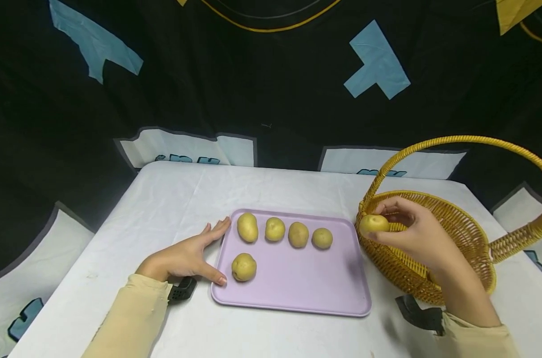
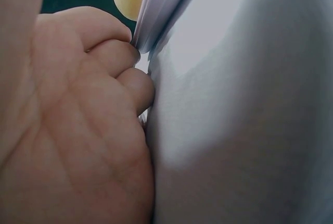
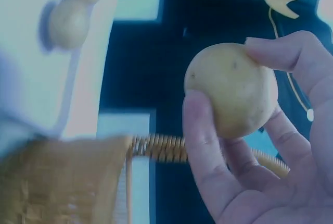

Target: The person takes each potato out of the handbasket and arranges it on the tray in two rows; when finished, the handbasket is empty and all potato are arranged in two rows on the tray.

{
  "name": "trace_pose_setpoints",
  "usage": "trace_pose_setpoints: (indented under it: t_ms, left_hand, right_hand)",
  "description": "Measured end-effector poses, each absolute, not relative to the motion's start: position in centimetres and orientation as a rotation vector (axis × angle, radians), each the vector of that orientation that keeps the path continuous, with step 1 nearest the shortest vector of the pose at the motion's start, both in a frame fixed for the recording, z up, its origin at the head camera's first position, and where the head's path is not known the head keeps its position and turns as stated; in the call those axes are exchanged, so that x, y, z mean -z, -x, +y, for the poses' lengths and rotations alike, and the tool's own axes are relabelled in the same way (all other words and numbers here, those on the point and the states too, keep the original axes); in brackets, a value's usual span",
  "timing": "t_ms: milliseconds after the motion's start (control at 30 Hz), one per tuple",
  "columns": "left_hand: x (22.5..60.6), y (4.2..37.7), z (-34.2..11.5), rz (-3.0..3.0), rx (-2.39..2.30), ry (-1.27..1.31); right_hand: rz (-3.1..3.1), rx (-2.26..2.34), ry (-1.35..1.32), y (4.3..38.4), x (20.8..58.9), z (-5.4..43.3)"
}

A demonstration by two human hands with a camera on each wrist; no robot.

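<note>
My right hand (image 1: pixel 414 231) pinches a round yellow potato (image 1: pixel 374 223) between thumb and fingers, over the left rim of a wicker basket (image 1: pixel 465 221). The right wrist view shows this potato (image 3: pixel 231 91) up close, thumb on one side and fingertips on the other. My left hand (image 1: pixel 188 256) rests at the left edge of a lilac tray (image 1: pixel 306 283), thumb and fingers spread along its rim. On the tray a row of potatoes (image 1: pixel 298 234) lies near the far edge, and a single potato (image 1: pixel 244 267) lies closer to my left thumb.
A tall arched handle (image 1: pixel 467 140) rises over the basket, which stands just right of the tray. Part of another potato shows inside the basket beside my right wrist. A white cloth (image 1: pixel 172 199) covers the table, and a dark curtain (image 1: pixel 235 84) hangs behind.
</note>
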State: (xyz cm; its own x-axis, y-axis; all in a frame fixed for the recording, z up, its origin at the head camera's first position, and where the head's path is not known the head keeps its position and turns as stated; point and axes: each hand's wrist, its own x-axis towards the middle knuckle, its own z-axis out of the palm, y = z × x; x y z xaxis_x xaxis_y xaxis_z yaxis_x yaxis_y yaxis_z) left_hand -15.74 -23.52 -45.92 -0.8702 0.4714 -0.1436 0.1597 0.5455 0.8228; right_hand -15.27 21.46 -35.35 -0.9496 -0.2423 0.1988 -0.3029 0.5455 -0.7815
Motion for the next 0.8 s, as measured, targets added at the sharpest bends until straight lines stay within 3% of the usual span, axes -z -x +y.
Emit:
trace_pose_setpoints:
  t_ms: [367, 800]
  left_hand:
    - [45.7, 15.6, -23.8, 2.452, -1.236, -0.504]
    - [45.8, 15.7, -23.4, 2.448, -1.232, -0.510]
  right_hand:
    - [-2.643, -1.716, -0.569, 16.0, 37.4, 14.8]
    - [-2.762, -1.671, -0.789, 15.4, 41.6, 9.3]
